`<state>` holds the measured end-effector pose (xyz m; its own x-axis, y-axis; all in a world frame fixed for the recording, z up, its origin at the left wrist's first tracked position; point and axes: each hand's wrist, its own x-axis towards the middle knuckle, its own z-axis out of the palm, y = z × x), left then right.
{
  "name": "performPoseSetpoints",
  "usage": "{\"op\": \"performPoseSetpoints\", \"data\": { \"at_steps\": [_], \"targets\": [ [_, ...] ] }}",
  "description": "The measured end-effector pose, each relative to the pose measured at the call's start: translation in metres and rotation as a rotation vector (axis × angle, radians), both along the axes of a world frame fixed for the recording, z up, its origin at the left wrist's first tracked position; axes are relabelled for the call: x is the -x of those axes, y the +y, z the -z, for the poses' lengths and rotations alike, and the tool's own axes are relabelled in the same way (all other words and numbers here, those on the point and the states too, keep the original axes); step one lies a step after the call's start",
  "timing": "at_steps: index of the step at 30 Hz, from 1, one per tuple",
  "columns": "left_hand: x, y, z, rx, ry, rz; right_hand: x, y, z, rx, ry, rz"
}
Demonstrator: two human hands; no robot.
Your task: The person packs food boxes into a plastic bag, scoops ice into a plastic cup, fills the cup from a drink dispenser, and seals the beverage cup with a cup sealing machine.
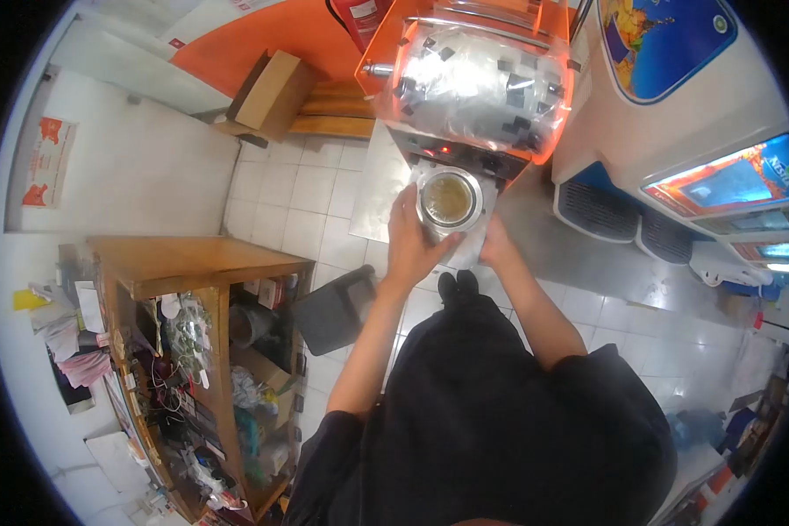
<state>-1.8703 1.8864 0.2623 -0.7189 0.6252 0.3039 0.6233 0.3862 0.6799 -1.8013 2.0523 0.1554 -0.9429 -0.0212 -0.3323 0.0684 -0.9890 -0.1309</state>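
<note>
A cup (449,198) with a yellow-brown drink stands in a round metal ring on the pull-out holder of an orange cup sealing machine (368,44). My left hand (410,238) is at the left and front of the ring, thumb along its near edge, fingers curved round the side. On the right, my right hand (497,242) is by the edge of the pale holder plate (472,250); its fingers are partly hidden. Above the holder, a roll of clear printed film (478,83) sits in the machine. A small red light (445,150) glows on its front panel.
Drink dispensers (675,131) with drip trays stand to the right. On the left is a wooden shelf unit (202,263) crammed with odds and ends. A dark bin (333,311) stands beside it. A cardboard box (276,96) lies on a wooden bench at the back.
</note>
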Motion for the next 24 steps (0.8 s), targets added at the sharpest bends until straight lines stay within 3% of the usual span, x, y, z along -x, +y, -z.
{"op": "performPoseSetpoints", "data": {
  "at_steps": [2, 6, 7, 9, 10, 12, 13, 15, 17, 18, 22, 24],
  "targets": [
    [0.006, 0.013, 0.008, -0.028, -0.043, 0.013, 0.0, -0.001, -0.007, -0.067, -0.143, 0.061],
    [0.007, 0.03, 0.032, -0.1, -0.118, -0.078, -0.005, 0.003, 0.016, -0.019, -0.064, 0.049],
    [0.006, 0.029, 0.033, -0.205, -0.25, -0.121, -0.008, 0.004, 0.031, -0.014, -0.072, 0.04],
    [0.001, 0.028, 0.023, -0.236, -0.229, -0.176, -0.019, 0.01, 0.059, -0.311, -0.293, 0.12],
    [-0.002, 0.027, 0.016, -0.272, -0.201, -0.22, -0.031, 0.013, 0.062, -0.311, -0.297, 0.108],
    [-0.005, 0.02, 0.007, -0.321, -0.184, -0.241, -0.055, 0.017, 0.016, -0.883, -0.837, 0.16],
    [-0.004, 0.015, 0.006, -0.401, -0.172, -0.242, -0.055, 0.019, -0.023, -0.905, -0.83, 0.154],
    [-0.011, 0.001, -0.006, -0.449, -0.11, -0.289, -0.052, -0.006, -0.108, -0.928, -0.408, 0.022],
    [-0.016, -0.013, -0.024, -0.456, -0.05, -0.324, -0.03, -0.037, -0.154, -0.902, -0.247, -0.027],
    [-0.017, -0.022, -0.031, -0.459, 0.012, -0.325, -0.02, -0.05, -0.166, -0.861, -0.095, -0.043],
    [-0.026, -0.073, -0.043, -0.371, 0.258, -0.451, 0.022, -0.098, -0.176, -0.851, 0.025, -0.262],
    [-0.038, -0.107, -0.044, -0.399, 0.278, -0.567, 0.028, -0.129, -0.182, -0.725, 0.108, -0.383]
  ]
}}
